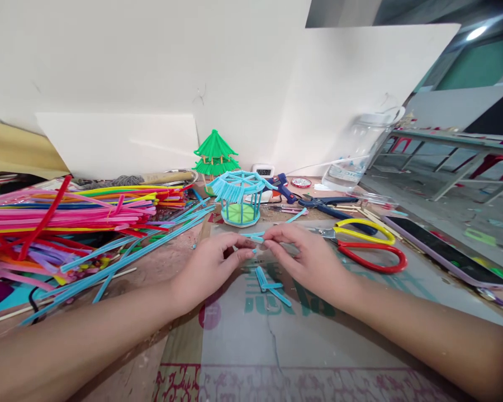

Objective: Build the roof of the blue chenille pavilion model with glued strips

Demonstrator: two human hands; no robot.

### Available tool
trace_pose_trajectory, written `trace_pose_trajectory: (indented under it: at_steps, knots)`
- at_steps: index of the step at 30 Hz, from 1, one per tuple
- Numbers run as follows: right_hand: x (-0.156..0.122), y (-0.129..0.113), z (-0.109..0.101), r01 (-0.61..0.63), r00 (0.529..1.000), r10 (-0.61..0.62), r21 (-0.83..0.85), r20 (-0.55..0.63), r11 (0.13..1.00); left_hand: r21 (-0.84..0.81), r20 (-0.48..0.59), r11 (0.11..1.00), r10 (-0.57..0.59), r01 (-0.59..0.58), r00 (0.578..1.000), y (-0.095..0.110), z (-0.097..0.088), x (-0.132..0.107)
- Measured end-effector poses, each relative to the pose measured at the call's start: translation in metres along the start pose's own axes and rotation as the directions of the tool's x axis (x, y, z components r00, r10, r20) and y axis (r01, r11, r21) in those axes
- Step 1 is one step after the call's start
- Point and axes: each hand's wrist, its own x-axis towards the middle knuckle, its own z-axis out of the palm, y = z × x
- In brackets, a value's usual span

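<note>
My left hand (218, 268) is closed in a pinch, with a small bit of blue pipe cleaner (255, 252) showing at its fingertips. Close beside it, my right hand (305, 257) also pinches, and what lies between its fingers is too small to make out. Just below the hands, several short blue pipe cleaner pieces (272, 287) lie on the printed grey sheet (243, 340). Behind the hands stands a small pavilion model (241, 198) with a blue pipe cleaner roof, thin posts and a green round base.
Bundles of coloured pipe cleaners (88, 218) cover the left side. A green tiered-roof model (215, 156), a small digital clock (263, 170) and a blue glue gun (283, 187) stand behind. Rightward are pliers (331, 206), red-and-yellow-handled scissors (373, 251), a phone (440, 248) and a clear bottle (352, 153).
</note>
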Motion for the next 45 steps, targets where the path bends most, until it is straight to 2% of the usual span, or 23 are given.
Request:
trace_pose_trajectory:
  at_steps: [9, 14, 23, 30, 45]
  knots:
    - [0.002, -0.001, 0.003, 0.027, 0.999, -0.027, 0.006, 0.027, 1.0, 0.062, -0.001, 0.996, 0.059, -0.059, 0.998, -0.002, 0.0, -0.002]
    - [0.001, -0.001, 0.003, 0.107, 0.994, -0.107, -0.009, -0.006, 0.994, 0.081, 0.012, 0.996, 0.045, -0.046, 0.999, 0.002, 0.0, -0.003]
    - [-0.002, 0.005, 0.007, 0.221, 0.975, -0.22, -0.048, 0.021, 0.974, 0.052, -0.002, 0.996, 0.07, -0.07, 0.998, 0.002, -0.001, -0.003]
    - [-0.002, 0.007, 0.007, 0.206, 0.978, -0.206, -0.012, -0.014, 0.978, 0.044, 0.006, 0.996, 0.078, -0.078, 0.997, 0.002, -0.002, -0.004]
    - [-0.003, 0.011, 0.01, 0.254, 0.967, -0.254, 0.017, -0.028, 0.967, 0.051, -0.006, 0.989, 0.142, -0.141, 0.99, 0.0, -0.002, -0.003]
